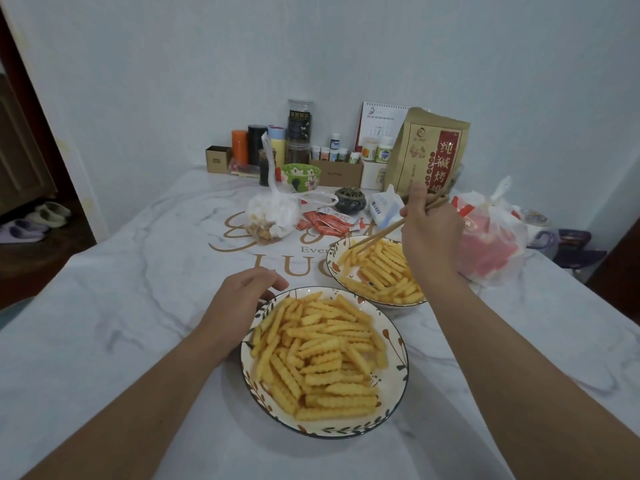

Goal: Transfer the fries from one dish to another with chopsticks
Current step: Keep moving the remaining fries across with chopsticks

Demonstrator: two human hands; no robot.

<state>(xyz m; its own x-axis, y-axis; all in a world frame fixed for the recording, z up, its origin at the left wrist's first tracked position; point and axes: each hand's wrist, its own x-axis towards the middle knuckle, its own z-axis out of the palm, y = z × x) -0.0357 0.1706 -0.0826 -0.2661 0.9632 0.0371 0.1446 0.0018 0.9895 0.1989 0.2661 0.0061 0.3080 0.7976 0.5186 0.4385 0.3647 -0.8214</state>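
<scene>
Two white leaf-patterned dishes hold crinkle-cut fries. The near dish [394,386] sits right in front of me, heaped with fries [318,355]. The far dish [331,251] lies up and to the right with a thinner layer of fries [381,271]. My right hand [431,225] grips wooden chopsticks [377,235]; their tips hover over the far dish's left part, and no fry shows between them. My left hand [239,299] rests at the near dish's far-left rim with its fingers loosely curved.
Behind the dishes lie red sauce packets [327,220], a knotted plastic bag of snacks [273,216], a small dark pot [351,200], a brown paper bag [429,154] and a red-filled plastic bag [491,244]. Jars, bottles and boxes line the wall. The table edge drops away at left.
</scene>
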